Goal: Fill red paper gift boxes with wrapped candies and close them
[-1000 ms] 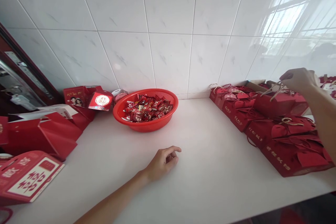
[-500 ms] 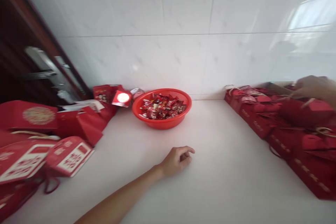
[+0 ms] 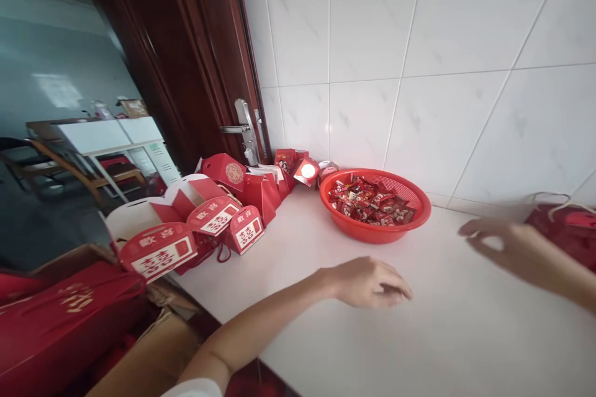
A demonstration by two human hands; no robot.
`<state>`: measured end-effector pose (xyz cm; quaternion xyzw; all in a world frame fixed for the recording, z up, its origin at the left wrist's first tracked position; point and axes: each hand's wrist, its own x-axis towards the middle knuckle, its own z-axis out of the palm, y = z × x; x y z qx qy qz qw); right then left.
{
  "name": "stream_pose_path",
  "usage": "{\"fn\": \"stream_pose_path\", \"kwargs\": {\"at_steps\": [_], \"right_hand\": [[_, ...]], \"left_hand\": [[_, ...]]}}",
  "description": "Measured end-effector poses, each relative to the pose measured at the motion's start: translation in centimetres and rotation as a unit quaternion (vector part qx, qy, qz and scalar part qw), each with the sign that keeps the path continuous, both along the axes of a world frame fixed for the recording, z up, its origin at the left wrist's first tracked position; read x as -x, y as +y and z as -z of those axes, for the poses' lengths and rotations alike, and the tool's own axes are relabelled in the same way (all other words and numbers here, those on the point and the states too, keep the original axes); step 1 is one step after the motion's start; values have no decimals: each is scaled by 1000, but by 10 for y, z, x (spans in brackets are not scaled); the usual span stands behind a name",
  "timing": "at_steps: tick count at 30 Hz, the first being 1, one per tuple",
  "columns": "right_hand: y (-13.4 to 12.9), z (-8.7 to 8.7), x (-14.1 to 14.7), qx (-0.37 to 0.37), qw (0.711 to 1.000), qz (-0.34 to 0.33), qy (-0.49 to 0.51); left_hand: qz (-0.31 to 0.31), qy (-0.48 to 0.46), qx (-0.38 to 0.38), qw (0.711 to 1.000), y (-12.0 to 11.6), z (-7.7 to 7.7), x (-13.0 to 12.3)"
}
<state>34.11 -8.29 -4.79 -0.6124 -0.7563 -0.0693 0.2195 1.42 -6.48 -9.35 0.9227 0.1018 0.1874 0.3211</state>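
My left hand (image 3: 372, 282) rests over the white tabletop in front of the red plastic basket (image 3: 372, 236). Its fingers are loosely curved and apart, with nothing in them. Wrapped candies (image 3: 372, 201) in red wrappers fill the bottom of that basket. My right hand (image 3: 507, 248), slightly blurred, hovers right of the basket. A gap shows between its thumb and fingers, and no object is visible there. Behind the right wrist, red gift boxes (image 3: 577, 229) with cord handles are partly cut off by the frame edge.
Red and white gift boxes (image 3: 209, 217) crowd the table's left side, several of them unclosed. Lower left, a cardboard carton (image 3: 153, 353) holds a red bag (image 3: 69, 329). A dark wooden door (image 3: 200, 43) and a tiled wall (image 3: 363, 118) stand behind.
The view has swung left, bringing the carton and the doorway room into sight. My right hand has left the gift boxes on the right and come toward the table's middle.
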Motion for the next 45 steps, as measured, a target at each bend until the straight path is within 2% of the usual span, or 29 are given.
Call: {"fn": "stream_pose_path", "kwargs": {"at_steps": [1, 3, 5, 6, 7, 9, 10, 11, 12, 15, 18, 20, 22, 26, 30, 34, 38, 42, 45], "right_hand": [[-4, 10, 27, 57, 996, -68, 19], [-15, 29, 77, 117, 981, -154, 34], [-27, 43, 113, 145, 965, -217, 19], [-31, 48, 125, 154, 959, -237, 14], [-34, 52, 135, 164, 953, -253, 16], [-37, 58, 147, 182, 944, -273, 25], [-37, 61, 151, 189, 941, -279, 32], [-36, 62, 154, 195, 938, -283, 39], [-35, 64, 156, 198, 936, -286, 46], [-33, 68, 161, 204, 933, -291, 64], [-34, 70, 163, 206, 932, -288, 80], [-36, 69, 163, 205, 932, -287, 91], [-37, 67, 163, 204, 930, -288, 105], [-36, 58, 162, 212, 918, -290, 165], [-32, 47, 166, 199, 906, -291, 233], [-29, 39, 171, 192, 887, -269, 323], [-26, 35, 167, 171, 857, -238, 423], [-21, 36, 155, 154, 841, -199, 479], [-17, 37, 146, 151, 851, -186, 467]], "left_hand": [[-33, -16, -46, 998, 1, -18, 13], [-128, -65, -136, 980, 0, -55, 45], [-257, -126, -232, 930, -6, -85, 84], [-334, -151, -284, 886, -11, -95, 104], [-416, -172, -339, 826, -16, -103, 125], [-561, -195, -426, 683, -25, -106, 166], [-612, -194, -446, 623, -28, -104, 185], [-649, -174, -441, 595, -29, -99, 202], [-665, -162, -439, 583, -28, -93, 218], [-650, -145, -462, 586, -19, -74, 251], [-642, -112, -478, 588, -10, -69, 258], [-639, -94, -476, 596, -11, -74, 248], [-626, -93, -467, 617, -18, -84, 229], [-549, -158, -447, 688, -33, -99, 186], [-487, -217, -414, 738, -32, -97, 152], [-417, -229, -316, 821, -22, -74, 112], [-322, -229, -268, 879, -16, -41, 65], [-275, -219, -297, 888, -19, -18, 32], [-245, -200, -296, 901, -26, -11, 17]]}}
